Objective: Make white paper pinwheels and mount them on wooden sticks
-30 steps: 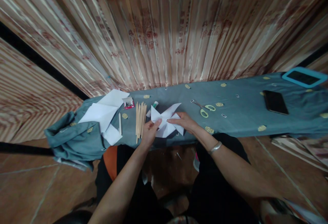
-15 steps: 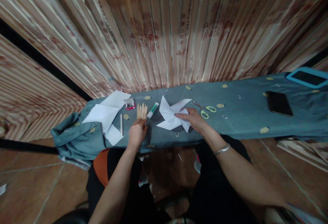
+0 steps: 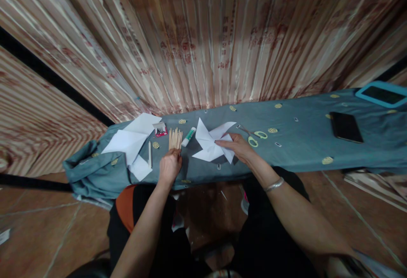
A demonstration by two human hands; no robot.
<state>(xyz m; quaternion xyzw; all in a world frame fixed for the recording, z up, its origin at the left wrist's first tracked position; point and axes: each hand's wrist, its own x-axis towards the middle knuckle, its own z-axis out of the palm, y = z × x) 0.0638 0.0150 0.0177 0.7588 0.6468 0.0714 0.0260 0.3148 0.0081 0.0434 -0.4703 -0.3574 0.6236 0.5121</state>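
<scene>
White paper, folded: one pinwheel (image 3: 208,144), its blades spread, held in my right hand (image 3: 238,145) over the grey-green cloth (image 3: 305,142). Thumb closed on the centre, other fingers mostly hidden behind the paper; I judge the pinch sits there because the folded points meet there and might otherwise spring apart. Whether the paper touches the cloth, I cannot tell from my remote seat.

Wooden sticks (image 3: 175,139), one bundle: laid side by side, near ends covered by my left hand (image 3: 170,167). Fingers curled over them; whether they grip one, several or none, I cannot tell.

Glue stick (image 3: 188,137), green and white: lying aslant between sticks and pinwheel, presumably to suit either hand.

Scissors (image 3: 251,133), pale green handles: just beside the pinwheel, blades towards it.

Small red box (image 3: 161,130), open, contents too small to name; pale pen (image 3: 150,154); white sheets (image 3: 124,141), overlapping: grouped on the left, likely as supplies.

Black phone (image 3: 346,127) and blue-framed tablet (image 3: 381,94): far right, well apart, probably kept from underhand
</scene>
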